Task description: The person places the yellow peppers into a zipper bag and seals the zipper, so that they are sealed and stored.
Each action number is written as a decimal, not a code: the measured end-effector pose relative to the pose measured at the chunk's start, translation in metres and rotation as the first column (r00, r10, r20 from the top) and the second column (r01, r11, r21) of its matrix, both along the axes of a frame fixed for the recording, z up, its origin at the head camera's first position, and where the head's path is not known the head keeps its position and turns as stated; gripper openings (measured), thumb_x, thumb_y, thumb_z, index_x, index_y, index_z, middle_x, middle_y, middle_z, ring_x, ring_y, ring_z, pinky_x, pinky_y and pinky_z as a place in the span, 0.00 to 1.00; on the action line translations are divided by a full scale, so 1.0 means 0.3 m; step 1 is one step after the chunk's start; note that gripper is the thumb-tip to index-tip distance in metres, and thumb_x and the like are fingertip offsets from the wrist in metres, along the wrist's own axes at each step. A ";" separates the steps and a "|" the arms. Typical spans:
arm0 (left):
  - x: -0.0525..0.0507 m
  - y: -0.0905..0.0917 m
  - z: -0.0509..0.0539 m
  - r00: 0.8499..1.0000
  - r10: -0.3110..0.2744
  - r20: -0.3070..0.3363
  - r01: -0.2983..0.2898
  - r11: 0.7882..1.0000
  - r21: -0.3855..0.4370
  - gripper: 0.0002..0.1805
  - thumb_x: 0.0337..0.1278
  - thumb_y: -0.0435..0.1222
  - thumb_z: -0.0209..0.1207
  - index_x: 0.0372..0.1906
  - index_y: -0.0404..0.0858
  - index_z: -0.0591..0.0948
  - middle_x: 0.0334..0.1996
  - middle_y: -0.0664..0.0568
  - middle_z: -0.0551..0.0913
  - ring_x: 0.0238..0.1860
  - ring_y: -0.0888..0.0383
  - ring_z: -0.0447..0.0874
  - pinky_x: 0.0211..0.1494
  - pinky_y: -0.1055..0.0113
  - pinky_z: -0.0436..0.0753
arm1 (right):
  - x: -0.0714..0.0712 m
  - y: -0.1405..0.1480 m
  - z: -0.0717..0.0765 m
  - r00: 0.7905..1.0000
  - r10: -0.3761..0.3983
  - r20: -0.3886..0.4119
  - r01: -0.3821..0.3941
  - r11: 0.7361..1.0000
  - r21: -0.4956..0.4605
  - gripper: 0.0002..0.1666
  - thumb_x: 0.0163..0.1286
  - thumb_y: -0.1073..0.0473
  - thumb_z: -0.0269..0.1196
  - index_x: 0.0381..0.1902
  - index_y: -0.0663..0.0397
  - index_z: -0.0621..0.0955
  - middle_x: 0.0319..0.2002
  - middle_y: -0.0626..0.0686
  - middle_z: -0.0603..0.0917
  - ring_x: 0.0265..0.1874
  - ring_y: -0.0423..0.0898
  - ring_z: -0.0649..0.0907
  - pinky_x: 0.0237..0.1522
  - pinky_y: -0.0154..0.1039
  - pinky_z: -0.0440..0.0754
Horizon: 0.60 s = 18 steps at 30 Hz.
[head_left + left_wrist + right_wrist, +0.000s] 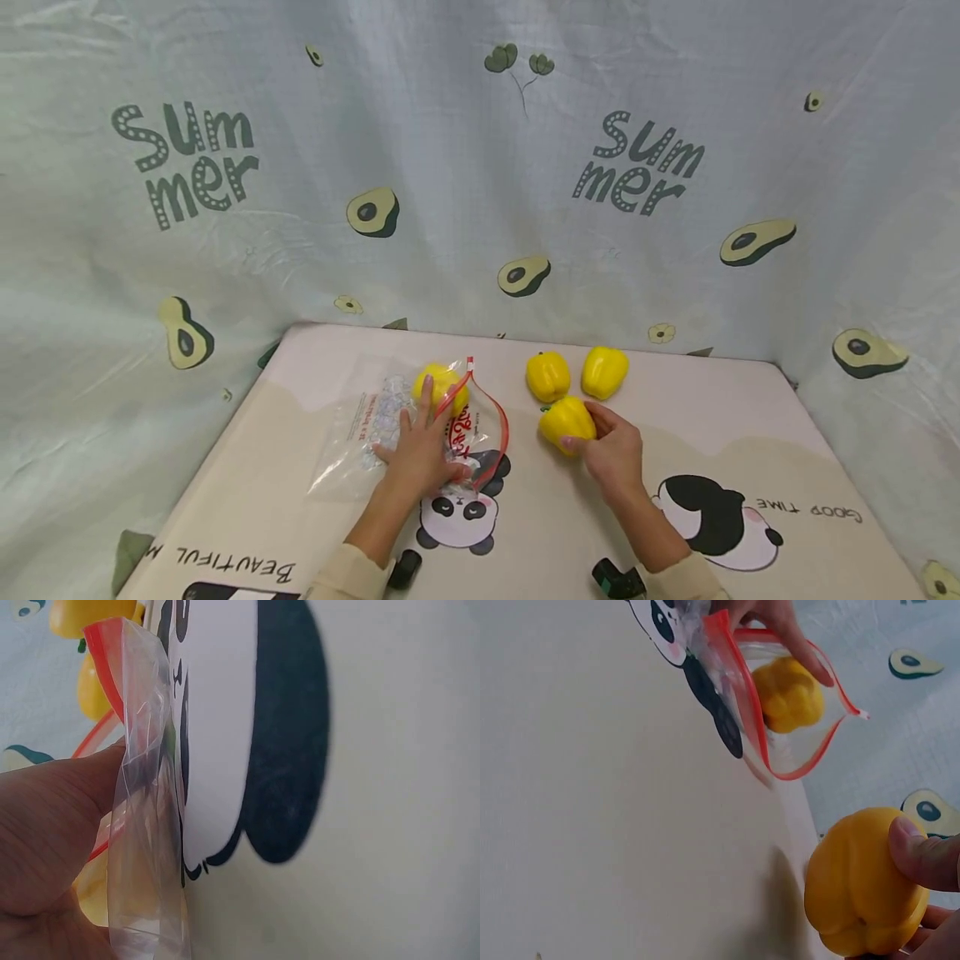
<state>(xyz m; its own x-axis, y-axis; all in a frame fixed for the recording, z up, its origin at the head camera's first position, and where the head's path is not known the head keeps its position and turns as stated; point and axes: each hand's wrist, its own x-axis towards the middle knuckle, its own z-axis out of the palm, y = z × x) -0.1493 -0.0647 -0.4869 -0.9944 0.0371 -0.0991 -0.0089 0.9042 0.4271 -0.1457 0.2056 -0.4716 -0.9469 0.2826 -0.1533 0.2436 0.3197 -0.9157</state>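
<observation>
Right hand (pixel 618 452) is gripping a blocky yellow bell pepper (pixel 567 422), right of the clear, red-edged plastic bag (pixel 386 412); left hand (pixel 420 457), fingers spread, is touching the bag: holding it wide open should help.

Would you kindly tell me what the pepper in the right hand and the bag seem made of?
The pepper, smooth, lobed and softly shiny, could be real or moulded plastic. The bag looks like thin, glossy plastic film: transparent and wrinkled.
</observation>
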 end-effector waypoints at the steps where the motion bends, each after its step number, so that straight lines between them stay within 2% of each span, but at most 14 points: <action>1: 0.001 -0.001 0.000 1.000 -0.001 -0.005 0.001 1.000 0.002 0.61 0.37 0.50 0.82 0.81 0.53 0.64 0.87 0.48 0.38 0.80 0.21 0.50 0.57 0.06 0.50 | 0.000 -0.006 -0.003 1.000 0.002 -0.007 -0.002 1.000 -0.005 0.43 0.59 0.68 0.77 0.72 0.60 0.75 0.70 0.64 0.78 0.73 0.62 0.76 0.77 0.56 0.70; 18: -0.004 0.002 0.008 1.000 -0.001 0.006 0.001 1.000 0.009 0.60 0.37 0.50 0.83 0.81 0.53 0.65 0.87 0.49 0.37 0.80 0.21 0.50 0.57 0.06 0.50 | -0.004 -0.086 0.002 1.000 0.029 0.005 -0.029 0.999 -0.015 0.42 0.59 0.67 0.77 0.71 0.59 0.76 0.70 0.63 0.80 0.72 0.61 0.77 0.76 0.55 0.72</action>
